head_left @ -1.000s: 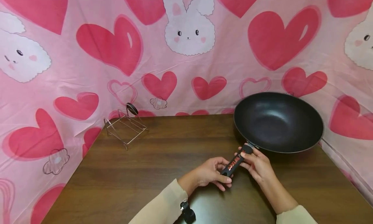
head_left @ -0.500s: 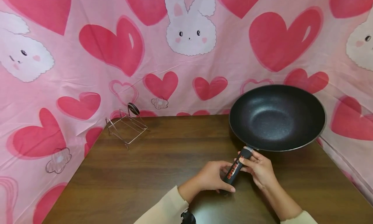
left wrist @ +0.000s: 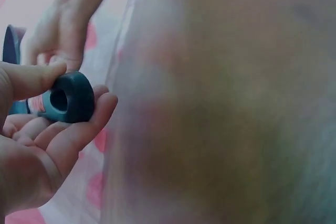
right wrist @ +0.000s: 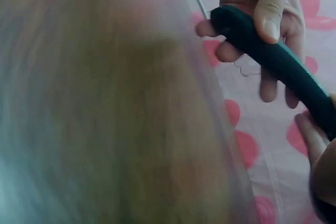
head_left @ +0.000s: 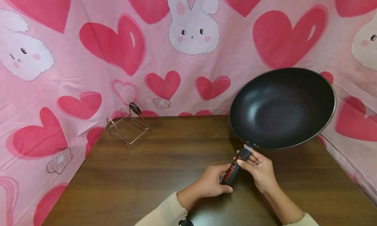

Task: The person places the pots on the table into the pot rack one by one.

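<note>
Pan [head_left: 282,111], one, black: over the right rear of the table, tilted, its inside facing me; whether its base touches wood is hidden. Handle [head_left: 232,170], black, red lettering along it, a hole in its end: pointing toward me, slanting down to the left.

My left hand [head_left: 210,182]: gripping the handle's end, thumb above, fingers beneath. My right hand [head_left: 260,173]: gripping the handle near the pan, thumb on top.

Rack [head_left: 128,131], one, thin wire: standing at the far left corner, well apart from the pan and both hands. Dark disc [head_left: 134,109], one: tilted at the rack's back, touching its wire.

Sleeves [head_left: 166,209], two, cream, at my forearms. Black device [head_left: 186,222], partly seen, at the left cuff.

Table [head_left: 132,186]: brown wood, grain running crosswise, a sheen near my forearms; blurred in both wrist views. Cloth [head_left: 176,60]: pink, hearts, rabbits and line-drawn flowers, creased, hanging behind the table and along both sides; the pan blocks part of it at right.
</note>
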Motion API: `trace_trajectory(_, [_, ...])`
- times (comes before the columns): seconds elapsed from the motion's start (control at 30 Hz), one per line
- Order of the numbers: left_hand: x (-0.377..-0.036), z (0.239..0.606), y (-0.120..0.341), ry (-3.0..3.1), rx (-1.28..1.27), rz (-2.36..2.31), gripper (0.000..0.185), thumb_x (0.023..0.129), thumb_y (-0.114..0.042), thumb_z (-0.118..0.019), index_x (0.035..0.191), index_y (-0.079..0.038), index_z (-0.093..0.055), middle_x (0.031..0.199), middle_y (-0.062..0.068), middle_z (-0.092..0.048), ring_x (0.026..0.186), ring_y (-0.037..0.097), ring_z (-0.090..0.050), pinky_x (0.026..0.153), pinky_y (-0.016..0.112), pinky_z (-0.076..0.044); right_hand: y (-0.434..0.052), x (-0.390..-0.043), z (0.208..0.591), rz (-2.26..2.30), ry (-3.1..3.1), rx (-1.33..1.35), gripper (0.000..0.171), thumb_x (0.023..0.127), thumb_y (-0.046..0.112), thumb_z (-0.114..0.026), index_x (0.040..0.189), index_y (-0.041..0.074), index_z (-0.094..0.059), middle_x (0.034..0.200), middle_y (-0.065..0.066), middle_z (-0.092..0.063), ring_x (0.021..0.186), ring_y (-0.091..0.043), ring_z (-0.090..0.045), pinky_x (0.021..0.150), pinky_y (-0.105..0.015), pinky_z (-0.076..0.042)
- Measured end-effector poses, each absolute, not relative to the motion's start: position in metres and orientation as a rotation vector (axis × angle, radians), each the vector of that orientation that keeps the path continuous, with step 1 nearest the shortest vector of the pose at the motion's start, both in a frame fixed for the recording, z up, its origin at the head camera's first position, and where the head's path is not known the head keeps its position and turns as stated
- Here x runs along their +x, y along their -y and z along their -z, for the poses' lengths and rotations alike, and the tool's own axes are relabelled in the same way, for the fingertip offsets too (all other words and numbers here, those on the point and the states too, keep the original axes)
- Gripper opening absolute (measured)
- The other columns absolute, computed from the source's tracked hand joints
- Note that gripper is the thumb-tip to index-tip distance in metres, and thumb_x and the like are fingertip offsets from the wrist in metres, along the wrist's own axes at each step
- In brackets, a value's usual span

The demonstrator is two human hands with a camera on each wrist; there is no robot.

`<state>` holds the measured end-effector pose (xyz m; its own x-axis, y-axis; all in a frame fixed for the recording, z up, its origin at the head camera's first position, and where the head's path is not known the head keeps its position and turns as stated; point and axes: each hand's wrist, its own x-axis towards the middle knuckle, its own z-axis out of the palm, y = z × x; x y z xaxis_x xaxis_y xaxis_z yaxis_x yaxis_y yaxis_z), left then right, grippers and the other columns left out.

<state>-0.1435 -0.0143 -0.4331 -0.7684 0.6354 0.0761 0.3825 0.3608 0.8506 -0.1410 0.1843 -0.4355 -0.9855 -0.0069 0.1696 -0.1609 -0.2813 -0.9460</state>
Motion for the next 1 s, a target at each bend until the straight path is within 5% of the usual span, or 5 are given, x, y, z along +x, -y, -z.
trace_trajectory(0.23, [-0.143, 0.428, 0.02, -2.251, 0.843, -1.439, 0.069, 0.075, 0.004, -0.081, 0.138, -0.003, -0.053, 0.125, 0.014, -0.063, 0.102, 0.005, -0.063, 0.071, 0.015, -0.052, -0.178, -0.138, 0.447, -2.644, 1.483, 0.553, 0.058, 0.092, -0.022, -0.043, 0.144, 0.004, -0.039, 0.125, -0.009, -0.062, 0.11, -0.023, -0.064, 0.094, -0.033, -0.049])
trace_trajectory(0.47, [-0.146, 0.432, 0.024, -2.41, 0.965, -1.28, 0.068, 0.074, -0.001, -0.083, 0.136, -0.003, -0.055, 0.12, 0.01, -0.067, 0.096, 0.002, -0.063, 0.073, 0.012, -0.05, -0.165, -0.139, 0.444, -2.498, 1.586, 0.434, 0.059, 0.085, -0.025, -0.053, 0.138, -0.001, -0.044, 0.114, -0.009, -0.067, 0.1, -0.023, -0.069, 0.087, -0.033, -0.053])
trace_trajectory(0.73, [-0.147, 0.425, 0.021, -2.738, 1.056, -0.87, 0.076, 0.065, -0.037, -0.091, 0.132, -0.017, -0.06, 0.094, -0.01, -0.072, 0.078, -0.005, -0.06, 0.069, 0.013, -0.046, -0.157, -0.14, 0.435, -2.365, 1.713, 0.365, 0.063, 0.081, -0.029, -0.053, 0.139, -0.01, -0.037, 0.108, -0.005, -0.069, 0.094, -0.02, -0.07, 0.084, -0.029, -0.054])
trace_trajectory(0.9, [-0.144, 0.425, 0.019, -2.787, 1.007, -0.871, 0.071, 0.07, -0.03, -0.089, 0.132, -0.014, -0.058, 0.084, -0.012, -0.068, 0.067, -0.005, -0.054, 0.064, 0.015, -0.044, -0.157, -0.142, 0.433, -2.321, 1.768, 0.358, 0.065, 0.082, -0.026, -0.057, 0.141, -0.015, -0.033, 0.11, -0.004, -0.069, 0.094, -0.021, -0.07, 0.085, -0.027, -0.053])
trace_trajectory(1.0, [-0.143, 0.426, 0.02, -2.707, 0.971, -1.037, 0.071, 0.072, -0.021, -0.087, 0.136, -0.013, -0.056, 0.092, -0.009, -0.07, 0.075, -0.006, -0.058, 0.07, 0.014, -0.046, -0.158, -0.143, 0.432, -2.337, 1.769, 0.385, 0.066, 0.082, -0.024, -0.06, 0.142, -0.014, -0.034, 0.112, -0.005, -0.069, 0.096, -0.022, -0.07, 0.084, -0.028, -0.054])
